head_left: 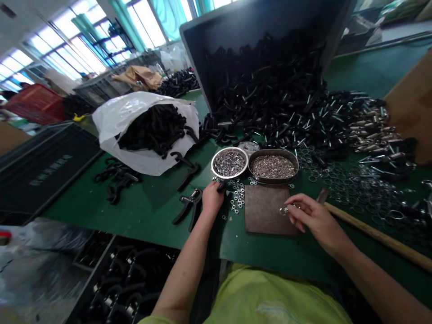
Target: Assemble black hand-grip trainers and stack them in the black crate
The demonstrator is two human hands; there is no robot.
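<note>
My left hand point(212, 198) is closed around a black plastic piece point(221, 187), mostly hidden by the fingers. Just left of it lies a black hand grip exerciser point(189, 208) with a metal spring part. My right hand point(308, 213) pinches a small metal ring point(283, 210) above a flat brown metal plate point(265, 210); other small metal bits may sit between the fingers. Between my hands, small nuts point(239, 198) are scattered on the green table. Behind the plate stand a round dish point(229, 163) of small pins and an oval tin point(273, 166) of tiny metal parts.
A white sack point(145, 168) of black handles lies open at left. A large grey bin point(197, 67) spills black parts at the back. A wooden-handled hammer point(374, 231), loose rings point(354, 189) and springs point(367, 126) lie at right. Below left is a crate of grips point(124, 288).
</note>
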